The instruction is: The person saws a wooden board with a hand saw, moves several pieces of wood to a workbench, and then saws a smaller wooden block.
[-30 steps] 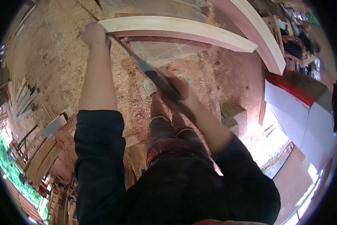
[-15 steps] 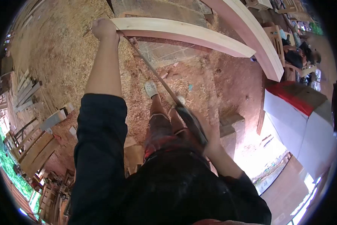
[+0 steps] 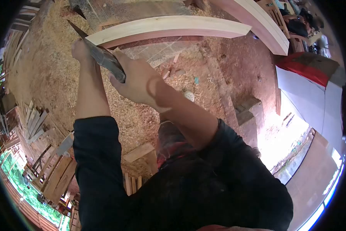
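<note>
A pale wooden beam lies across the upper part of the view, its left end near my hands. My left hand is closed at that end, gripping it, with its fingers mostly hidden. In my right hand is the dark handle of a handsaw, fingers wrapped round it. The saw slants up to the left across the beam's end, and its narrow tip juts out past my left hand. Where the blade meets the wood is hidden.
A second, thicker beam stands at the upper right, near the first beam's far end. Sawdust and wood chips cover the ground. Scrap boards are piled at the left. A white panel with a red edge is at the right.
My right hand has pushed the saw forward, up and left, from near my legs to beside my left hand. The left hand stays at the beam's end. The view has shifted slightly.
</note>
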The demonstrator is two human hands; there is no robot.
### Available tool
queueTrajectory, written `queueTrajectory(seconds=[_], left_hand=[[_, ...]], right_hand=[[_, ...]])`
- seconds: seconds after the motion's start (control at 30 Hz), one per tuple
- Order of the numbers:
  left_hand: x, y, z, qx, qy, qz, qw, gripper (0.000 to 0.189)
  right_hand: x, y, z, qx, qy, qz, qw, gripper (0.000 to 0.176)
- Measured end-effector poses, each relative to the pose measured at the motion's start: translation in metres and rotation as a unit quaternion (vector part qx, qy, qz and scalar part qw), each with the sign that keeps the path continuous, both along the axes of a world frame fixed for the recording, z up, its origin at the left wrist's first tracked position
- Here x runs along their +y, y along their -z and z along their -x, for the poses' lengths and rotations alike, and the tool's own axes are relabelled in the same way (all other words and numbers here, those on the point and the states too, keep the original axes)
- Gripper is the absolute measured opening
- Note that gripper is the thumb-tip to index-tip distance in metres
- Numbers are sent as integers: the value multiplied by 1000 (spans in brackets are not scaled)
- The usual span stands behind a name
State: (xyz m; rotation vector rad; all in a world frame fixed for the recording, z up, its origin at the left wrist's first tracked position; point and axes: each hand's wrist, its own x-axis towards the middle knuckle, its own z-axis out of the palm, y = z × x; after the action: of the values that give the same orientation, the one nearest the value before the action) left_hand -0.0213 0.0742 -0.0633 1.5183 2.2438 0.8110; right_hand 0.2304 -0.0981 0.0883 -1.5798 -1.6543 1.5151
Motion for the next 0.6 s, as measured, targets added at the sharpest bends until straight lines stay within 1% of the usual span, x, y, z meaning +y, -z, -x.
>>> queueTrajectory(seconds=[0.07, 0.1, 0.13, 0.17, 0.2, 0.23, 0.27, 0.33, 0.37, 0.4, 0.43, 0.47, 0.5, 0.53, 0.57, 0.6], left_hand=[[-3, -24, -15, 114, 10, 89, 989, 25], [-1, -20, -18, 28, -7, 44, 999, 24], [1, -8, -18, -57, -27, 1, 998, 23], [-2, -12, -26, -224, -83, -30, 971, 23], [-5, -16, -35, -376, -149, -79, 911, 25], [-9, -25, -45, -396, -142, -70, 905, 25], [-13, -32, -48, -415, -137, -64, 897, 25], [-23, -50, -60, -450, -144, -52, 880, 26], [-19, -36, -50, -441, -124, -66, 887, 26], [-11, -10, -37, -431, -106, -88, 892, 26], [-4, 6, -26, -421, -87, -106, 897, 27], [-4, 8, -30, -449, -114, -134, 876, 23], [2, 13, -20, -325, -81, -93, 938, 23], [4, 18, -5, -194, -46, -47, 979, 24], [1, 25, 1, -57, -8, 7, 998, 25], [5, 34, 1, -102, 7, -47, 994, 21]], right_hand=[[-42, 17, -20, 57, 38, -58, 996, 59], [-66, 19, -37, 84, 53, -88, 991, 59], [-94, 4, -61, 94, 52, 2, 994, 58], [-128, -13, -88, 102, 51, 96, 989, 57], [-169, -20, -110, 90, 65, 84, 990, 62], [-212, -21, -130, 78, 78, 72, 991, 67], [-236, -23, -144, 66, 89, 59, 992, 73], [-241, -36, -156, 33, 49, 36, 998, 72], [-235, -36, -155, 18, 31, 20, 999, 71], [-221, -14, -145, 29, 50, -38, 998, 69], [-203, 11, -128, 42, 71, -92, 992, 67], [-164, 20, -112, -20, 25, -109, 994, 54], [-130, 42, -82, 7, 37, -127, 991, 53], [-95, 64, -52, 33, 49, -145, 988, 52], [-61, 86, -23, 59, 58, -164, 983, 51], [-27, 61, 4, 66, 78, -141, 985, 50]])
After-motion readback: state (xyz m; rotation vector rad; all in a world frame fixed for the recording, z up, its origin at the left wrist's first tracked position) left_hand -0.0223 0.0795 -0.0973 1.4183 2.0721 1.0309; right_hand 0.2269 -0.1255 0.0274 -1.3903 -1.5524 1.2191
